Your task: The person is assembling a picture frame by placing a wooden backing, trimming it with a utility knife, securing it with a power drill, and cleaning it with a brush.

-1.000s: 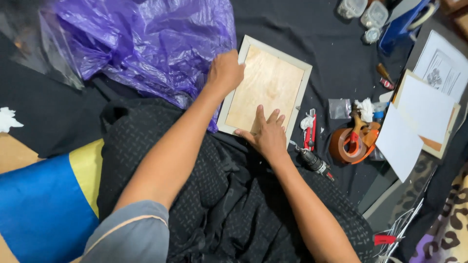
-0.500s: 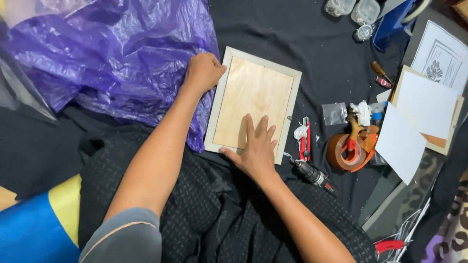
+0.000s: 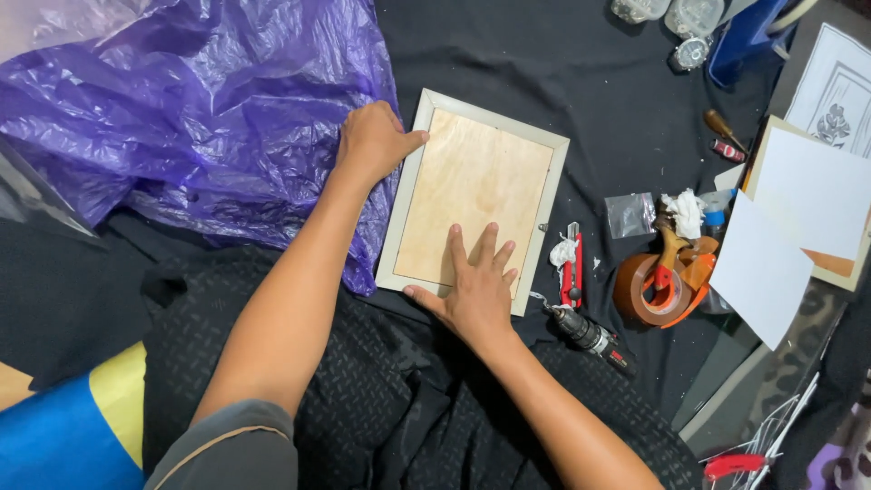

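I'm in a home framing workspace. Black cloth [image 3: 562, 63] covers it. A tape dispenser [image 3: 660, 283], utility knife [image 3: 572, 272] and prints [image 3: 839, 86] lie around.

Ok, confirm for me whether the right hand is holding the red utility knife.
No, the right hand lies flat on the picture frame, and the red utility knife lies untouched beside it.

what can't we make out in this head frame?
- Frame front: face-down, only the wood back shows.
- Frame's lower edge: under the right hand.
- Frame's left edge: partly under the left hand.
- Jars: cut off by the top edge.
- Drawing: cut off at the right.
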